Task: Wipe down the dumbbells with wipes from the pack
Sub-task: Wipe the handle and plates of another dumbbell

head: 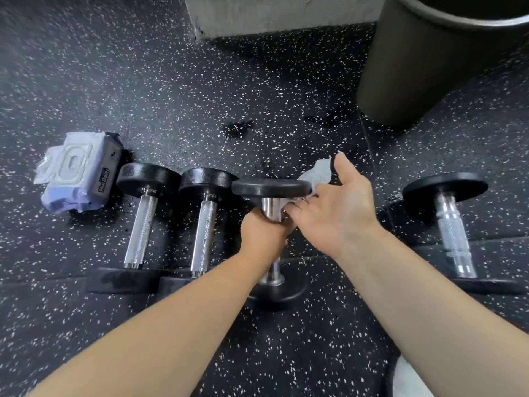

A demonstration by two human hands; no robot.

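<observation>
Best steadying the dumbbell (272, 187) with left hand (263, 234) clenched round its handle, rubbing the wipe (317, 173) pinched by right hand (337, 207) just above those fingers.

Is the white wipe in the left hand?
No, the right hand holds the white wipe; the left hand grips the black-ended chrome dumbbell.

The floor (171, 81) is seen as matt black rubber flecked with white, with a wet sheen in patches. The held dumbbell (270, 187) is finished in finely pebbled, semi-gloss black on its heads and polished chrome on its bar. Knurled steel is shown on the leftmost dumbbell (141, 222), second dumbbell (203, 224) and rightmost dumbbell (450, 227). The wipe (317, 173) is thin, soft white cloth. The wipes pack (78, 173) is wrapped in crinkled lilac plastic film. The bin (415, 67) is smooth and matt; the concrete block (272, 12) is rough.
</observation>
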